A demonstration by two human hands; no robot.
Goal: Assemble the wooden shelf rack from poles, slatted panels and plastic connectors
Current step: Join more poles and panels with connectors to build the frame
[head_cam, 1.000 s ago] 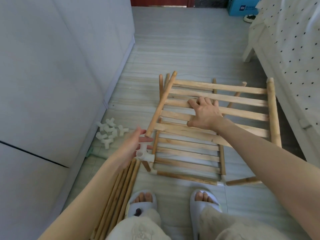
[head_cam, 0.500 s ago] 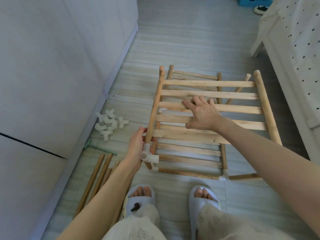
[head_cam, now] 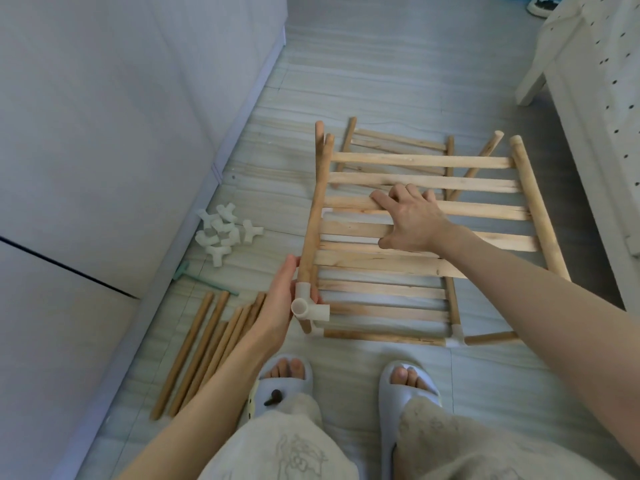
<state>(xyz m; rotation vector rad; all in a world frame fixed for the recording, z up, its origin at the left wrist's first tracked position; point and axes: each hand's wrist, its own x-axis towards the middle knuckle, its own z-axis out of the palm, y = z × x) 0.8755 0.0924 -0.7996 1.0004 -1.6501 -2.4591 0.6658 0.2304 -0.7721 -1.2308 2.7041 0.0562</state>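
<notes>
Since a second ago the upper pale slatted wooden panel (head_cam: 426, 206) has swung from askew to square over the lower panel (head_cam: 381, 306) lying on the floor, so its near-left corner now looks ready for seating. The left hand (head_cam: 284, 299) grasps the white plastic multi-way connector (head_cam: 309, 306) fitted on that panel's left round wooden pole (head_cam: 317, 209) (thumb side hidden). The right hand (head_cam: 410, 220) lies across the middle slats, fingertips hooked over one edge, steadying rather than clenching.
</notes>
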